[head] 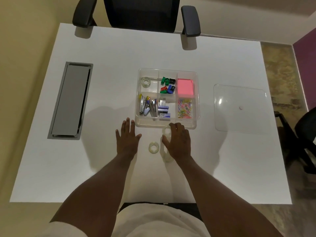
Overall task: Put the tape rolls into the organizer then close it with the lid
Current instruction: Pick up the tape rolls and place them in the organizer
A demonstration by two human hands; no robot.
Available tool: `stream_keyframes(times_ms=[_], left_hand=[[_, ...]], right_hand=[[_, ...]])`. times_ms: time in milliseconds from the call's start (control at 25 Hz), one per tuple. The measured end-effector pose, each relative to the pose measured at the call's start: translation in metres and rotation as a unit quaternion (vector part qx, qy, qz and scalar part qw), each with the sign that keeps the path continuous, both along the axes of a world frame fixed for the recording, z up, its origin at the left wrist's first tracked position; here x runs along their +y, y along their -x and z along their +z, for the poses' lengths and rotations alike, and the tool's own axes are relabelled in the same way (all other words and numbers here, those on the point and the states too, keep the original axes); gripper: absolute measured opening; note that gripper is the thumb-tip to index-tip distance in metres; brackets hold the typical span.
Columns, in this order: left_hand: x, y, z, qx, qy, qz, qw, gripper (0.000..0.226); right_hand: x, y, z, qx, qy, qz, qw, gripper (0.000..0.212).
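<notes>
Two hands over white desk (102, 82). Left hand (127, 136) flat on the surface, fingers spread, grasping nothing. Right hand (177, 140) curled around clear tape rolls (166, 132) just in front of the organizer's near wall; how many it grips cannot be told. One loose tape roll (153, 147) lies between the hands. Another roll (145, 82) sits in the far-left compartment of the clear organizer (197, 93). Lid (239, 108) lies flat, apart, to the right.

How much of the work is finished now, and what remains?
Done: one tape roll lies in the organizer, far-left compartment. In hand: the right hand is on rolls near the tray's front edge. Left: the loose roll on the table, then the lid, lying to the right. The left hand rests flat.
</notes>
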State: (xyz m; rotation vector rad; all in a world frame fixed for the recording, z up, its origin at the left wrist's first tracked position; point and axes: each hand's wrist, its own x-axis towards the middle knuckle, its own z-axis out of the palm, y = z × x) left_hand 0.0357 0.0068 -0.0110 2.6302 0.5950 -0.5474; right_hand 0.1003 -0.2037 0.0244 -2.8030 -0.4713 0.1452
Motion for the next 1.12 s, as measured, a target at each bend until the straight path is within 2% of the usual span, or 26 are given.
stream_keyframes(times_ms=[200,560,1000,1120], left_hand=[[0.001,0.003,-0.003,-0.016,-0.016,-0.004,1.0,0.073],[0.0,0.005,-0.01,-0.02,-0.045,-0.007,0.999,0.073],[0.002,0.008,-0.023,-0.02,-0.066,-0.007,0.998,0.072],[0.003,0.008,-0.026,-0.016,-0.06,-0.006,0.998,0.073]], right_hand=[[0.032,-0.049,0.021,-0.042,-0.004,0.008,0.999,0.055],[0.099,-0.149,0.044,-0.043,0.035,0.068,0.996,0.047],[0.157,-0.219,0.029,-0.016,0.201,0.125,0.971,0.03],[0.163,-0.225,0.025,-0.021,0.234,0.136,0.963,0.032]])
